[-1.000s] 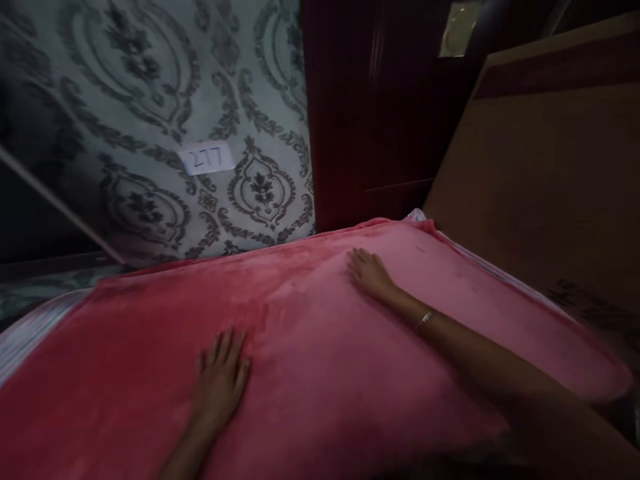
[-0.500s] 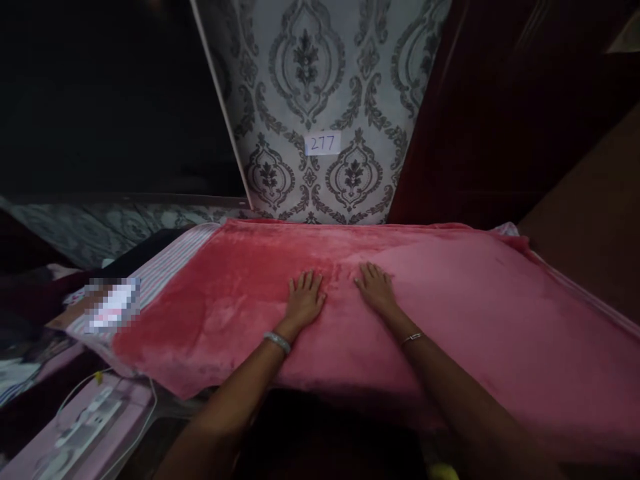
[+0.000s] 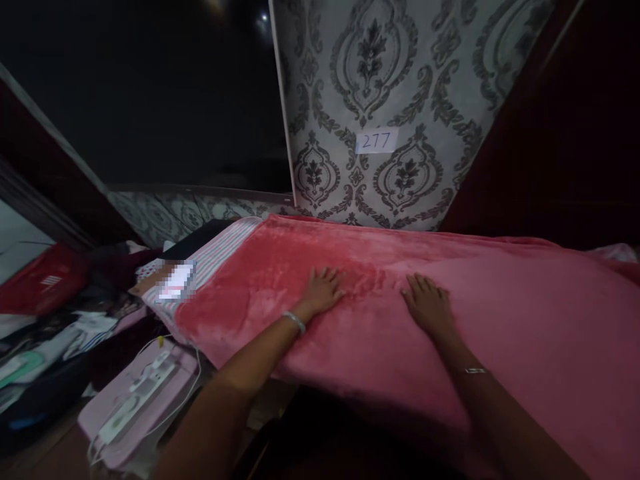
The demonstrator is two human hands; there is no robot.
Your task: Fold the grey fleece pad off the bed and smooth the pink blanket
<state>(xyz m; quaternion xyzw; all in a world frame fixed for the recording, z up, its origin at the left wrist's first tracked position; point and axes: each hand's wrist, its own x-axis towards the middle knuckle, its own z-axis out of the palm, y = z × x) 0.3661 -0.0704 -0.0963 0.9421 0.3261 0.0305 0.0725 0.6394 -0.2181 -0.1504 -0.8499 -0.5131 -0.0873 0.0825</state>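
Fuzzy pink-red plush blanket (image 3: pixel 380 343) lies spread over the surface, which is hidden under it. At the near edge, the blanket hangs down a little. The left hand (image 3: pixel 321 291) lies palm down near the middle, fingers a bit apart. The right hand (image 3: pixel 429 308) lies flat too, with small gaps between its fingers. Both touch the top of the blanket, and neither grips it. Between them is a darker, bumpy patch of fuzz.

To do this well, I think both palms should stay flat and press softly. Slow, even strokes would likely leave fewer bumps. Hard pushing might drag the blanket crooked, so its edges need a look now and then.

I cannot find a sure container. Low on the left, off the surface, a pink flat thing with round corners (image 3: pixel 121 448) holds up a long white power strip (image 3: pixel 134 405). It could be a lid or a seat; I cannot tell. Farther off, past a messy heap of clothes (image 3: pixel 93 330), sits a red thing with white marks (image 3: pixel 37 283). It may be a bag, but what is inside does not show.
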